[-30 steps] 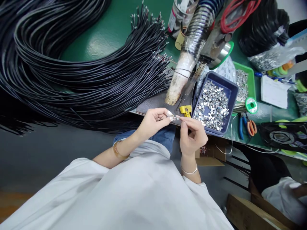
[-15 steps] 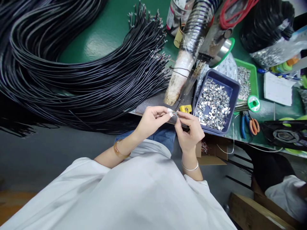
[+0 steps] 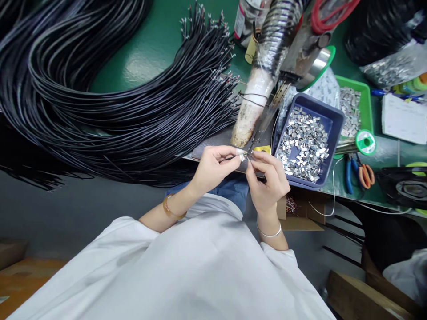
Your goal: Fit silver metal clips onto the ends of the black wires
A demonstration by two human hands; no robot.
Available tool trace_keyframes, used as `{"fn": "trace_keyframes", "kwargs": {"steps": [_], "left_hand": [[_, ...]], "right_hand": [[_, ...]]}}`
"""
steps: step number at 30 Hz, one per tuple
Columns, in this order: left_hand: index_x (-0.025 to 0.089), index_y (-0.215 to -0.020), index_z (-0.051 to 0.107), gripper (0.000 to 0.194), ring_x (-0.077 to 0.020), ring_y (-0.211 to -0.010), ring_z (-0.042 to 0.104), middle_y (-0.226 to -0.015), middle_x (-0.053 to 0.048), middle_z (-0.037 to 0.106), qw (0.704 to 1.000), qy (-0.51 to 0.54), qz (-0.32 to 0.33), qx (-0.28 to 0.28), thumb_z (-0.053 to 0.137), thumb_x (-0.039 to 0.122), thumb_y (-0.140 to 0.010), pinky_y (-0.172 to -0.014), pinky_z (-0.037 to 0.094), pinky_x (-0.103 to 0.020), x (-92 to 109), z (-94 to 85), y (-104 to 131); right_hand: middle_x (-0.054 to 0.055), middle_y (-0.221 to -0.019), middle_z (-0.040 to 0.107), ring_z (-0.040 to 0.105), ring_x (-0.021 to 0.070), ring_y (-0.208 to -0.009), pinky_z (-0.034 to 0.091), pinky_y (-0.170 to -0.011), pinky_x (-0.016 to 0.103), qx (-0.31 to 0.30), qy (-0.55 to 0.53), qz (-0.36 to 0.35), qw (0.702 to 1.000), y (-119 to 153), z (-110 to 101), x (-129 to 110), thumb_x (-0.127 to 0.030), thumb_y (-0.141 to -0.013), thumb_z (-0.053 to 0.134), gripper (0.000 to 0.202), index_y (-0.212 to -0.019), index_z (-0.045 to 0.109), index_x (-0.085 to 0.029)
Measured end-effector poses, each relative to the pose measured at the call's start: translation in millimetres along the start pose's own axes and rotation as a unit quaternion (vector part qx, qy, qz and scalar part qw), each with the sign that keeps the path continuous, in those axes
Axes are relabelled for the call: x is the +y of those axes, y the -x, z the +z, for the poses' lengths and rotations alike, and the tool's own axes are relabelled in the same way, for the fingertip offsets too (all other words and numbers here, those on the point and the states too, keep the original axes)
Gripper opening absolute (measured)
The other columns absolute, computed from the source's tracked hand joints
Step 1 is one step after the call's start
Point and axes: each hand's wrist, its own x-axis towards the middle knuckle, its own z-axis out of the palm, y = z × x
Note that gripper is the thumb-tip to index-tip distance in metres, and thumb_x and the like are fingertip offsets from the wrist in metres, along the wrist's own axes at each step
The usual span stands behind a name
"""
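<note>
My left hand [image 3: 215,168] is closed in a pinch, with a short stretch of black cable [image 3: 228,158] showing between thumb and forefinger. A white covering wraps a fingertip of that hand. Right beside it, my right hand [image 3: 268,181] pinches at the small silvery tip of the cable; what exactly its fingers hold is too small to make out. Both hands meet at the bench's front edge, below the stained white nozzle of a duct [image 3: 247,116]. Behind them is a yellow block [image 3: 263,150], partly hidden. A large bundle of black cables [image 3: 143,120] lies to the left.
A blue tray [image 3: 334,116] of small metal shells stands right of my hands, with a green tray [image 3: 366,104] behind. A solder spool [image 3: 365,142] and orange-and-blue-handled tools [image 3: 366,176] lie further right. An open cardboard box [image 3: 302,223] is below the bench. Another person sits at lower right.
The view has swung slightly left, so everything appears further right. My hands stay together at the cable tip with small finger shifts; more of the black cable now shows in my left hand.
</note>
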Motion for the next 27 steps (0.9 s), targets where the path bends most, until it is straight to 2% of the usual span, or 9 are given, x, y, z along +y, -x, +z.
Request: {"fn": "trace_keyframes", "kwargs": {"steps": [9,15,24,27], "left_hand": [[0.012,-0.069,0.074,0.009,-0.0090,-0.059,0.059,-0.066,-0.001,0.069,0.999,-0.008,-0.027,0.029,0.075,0.020,-0.065,-0.058,0.051,-0.019,2.6,4.4,0.6],[0.010,-0.068,0.073,0.008,-0.0025,-0.047,0.036,-0.053,0.004,0.052,0.999,-0.040,-0.012,0.029,0.071,0.018,-0.066,-0.043,0.028,-0.014,12.6,5.9,2.7],[0.010,-0.068,0.071,0.010,-0.0043,-0.050,0.041,-0.055,0.003,0.054,0.998,-0.048,-0.033,0.020,0.070,0.019,-0.066,-0.047,0.033,-0.015,10.2,5.5,1.4],[0.010,-0.068,0.070,0.010,-0.0029,-0.047,0.033,-0.052,0.006,0.046,0.999,-0.038,-0.029,0.021,0.069,0.020,-0.065,-0.044,0.027,-0.015,8.4,6.2,1.9]], "right_hand": [[0.002,-0.100,0.077,0.074,0.0148,-0.090,0.062,-0.076,0.026,0.011,0.033,-0.039,0.999,-0.5,0.2,1.6,-0.010,-0.085,0.069,0.016,-0.092,0.064,-0.024],[0.003,-0.102,0.076,0.074,0.0138,-0.089,0.062,-0.074,0.024,0.021,0.017,-0.031,0.999,-1.9,0.1,-1.0,-0.008,-0.083,0.072,0.020,-0.094,0.067,-0.023],[0.002,-0.099,0.076,0.073,0.0122,-0.086,0.058,-0.064,0.021,0.011,0.005,-0.019,1.000,-0.3,-0.9,-0.2,-0.008,-0.083,0.071,0.018,-0.089,0.062,-0.022],[0.001,-0.099,0.076,0.073,0.0122,-0.087,0.057,-0.061,0.020,0.010,0.001,-0.011,1.000,-1.3,-0.8,-0.1,-0.009,-0.083,0.072,0.018,-0.091,0.064,-0.023]]}}
